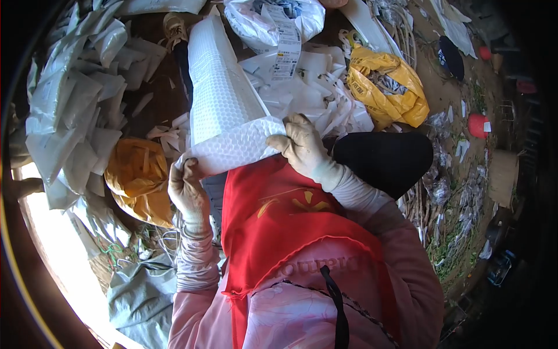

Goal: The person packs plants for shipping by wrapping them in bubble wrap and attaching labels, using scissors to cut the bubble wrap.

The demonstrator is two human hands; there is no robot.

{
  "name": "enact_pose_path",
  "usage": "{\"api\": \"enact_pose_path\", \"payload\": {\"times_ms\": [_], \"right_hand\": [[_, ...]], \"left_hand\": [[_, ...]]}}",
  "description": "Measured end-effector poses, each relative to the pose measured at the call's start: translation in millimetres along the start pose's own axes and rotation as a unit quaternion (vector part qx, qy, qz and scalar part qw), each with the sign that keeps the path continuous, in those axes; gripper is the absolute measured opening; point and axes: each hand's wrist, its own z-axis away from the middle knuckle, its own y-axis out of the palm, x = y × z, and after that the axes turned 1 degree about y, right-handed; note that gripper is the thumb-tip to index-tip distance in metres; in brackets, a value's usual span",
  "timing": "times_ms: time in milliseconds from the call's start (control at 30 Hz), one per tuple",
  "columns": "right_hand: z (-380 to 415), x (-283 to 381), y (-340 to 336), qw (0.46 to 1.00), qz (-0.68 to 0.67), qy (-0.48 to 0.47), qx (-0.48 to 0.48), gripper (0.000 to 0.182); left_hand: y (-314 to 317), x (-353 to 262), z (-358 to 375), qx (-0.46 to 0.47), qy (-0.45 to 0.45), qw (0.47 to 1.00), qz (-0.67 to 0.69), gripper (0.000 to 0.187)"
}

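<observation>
A long white bubble-wrap sheet (pixel 224 96) stretches away from my lap, its near edge folded over into a bubbly flap. My left hand (pixel 189 189), in a dirty pale glove, pinches the near left corner. The near right corner is gripped between thumb and fingers of my right hand (pixel 299 142), gloved the same way. Between the two hands the flap hangs just above the red apron (pixel 290 215).
Stacked white sheets (pixel 75 110) rise at the left. An orange bag (pixel 136 177) lies left of my left hand. Ahead are a white bag (pixel 244 17) with a printed label (pixel 286 49) and a yellow bag (pixel 386 87). Plastic scraps cover the ground at the right.
</observation>
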Motion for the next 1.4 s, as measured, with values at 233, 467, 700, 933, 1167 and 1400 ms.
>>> {"api": "enact_pose_path", "payload": {"times_ms": [233,467,700,933,1167,1400], "right_hand": [[60.4,-44.7,69.6,0.966,0.088,0.216,0.112,0.032],[38.4,-65.2,86.8,0.869,-0.260,0.405,0.113,0.039],[-5.7,-32.5,18.7,0.731,-0.405,0.451,0.315,0.022],[-99.0,-236.4,-1.7,0.848,-0.269,0.431,-0.151,0.026],[-132.2,-220.1,8.7,0.863,-0.333,0.364,-0.111,0.019],[-68.6,-86.3,-60.1,0.931,-0.209,0.291,-0.072,0.040]], "left_hand": [[-27.8,90.4,6.1,0.015,-0.115,0.979,-0.170,0.006],[-25.5,88.1,-30.1,0.044,-0.117,0.962,-0.244,0.020],[-37.2,25.0,-21.4,0.179,-0.222,0.945,-0.159,0.041],[-29.0,7.1,-74.9,0.008,-0.095,0.975,-0.201,0.029],[137.8,25.5,-137.7,0.206,0.057,0.942,-0.257,0.045],[210.5,91.3,-136.3,0.327,-0.251,0.911,0.015,0.044]]}}
